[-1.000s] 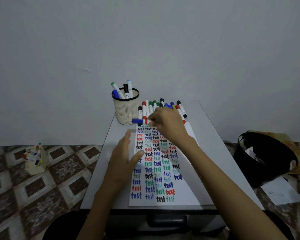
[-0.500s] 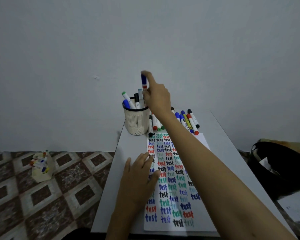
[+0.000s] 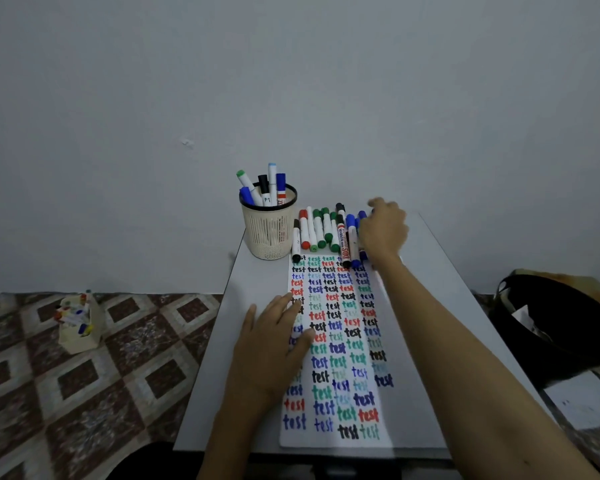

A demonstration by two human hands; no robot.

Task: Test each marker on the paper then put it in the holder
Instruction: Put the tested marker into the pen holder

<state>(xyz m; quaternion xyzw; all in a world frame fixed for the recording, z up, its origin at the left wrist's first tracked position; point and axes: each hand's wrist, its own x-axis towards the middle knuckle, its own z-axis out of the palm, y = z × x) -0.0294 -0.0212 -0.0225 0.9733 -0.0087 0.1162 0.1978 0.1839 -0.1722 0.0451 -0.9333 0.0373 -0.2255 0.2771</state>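
Note:
A cream mesh holder stands at the table's back left with several markers upright in it, among them a blue-capped marker with a red band. A row of markers lies just right of it, along the top of the paper, which is covered in coloured "test" words. My right hand is over the right end of that row, covering the markers there; its fingertips are hidden behind the back of the hand. My left hand lies flat on the paper's left edge.
The small grey table stands against a plain wall. A black bin sits on the floor to the right with a loose sheet beside it. A small pouch of markers stands on the tiled floor at left.
My right hand carried the blue marker up to the holder and left it there. It then moved right and down to the far end of the marker row. My left hand stayed on the paper.

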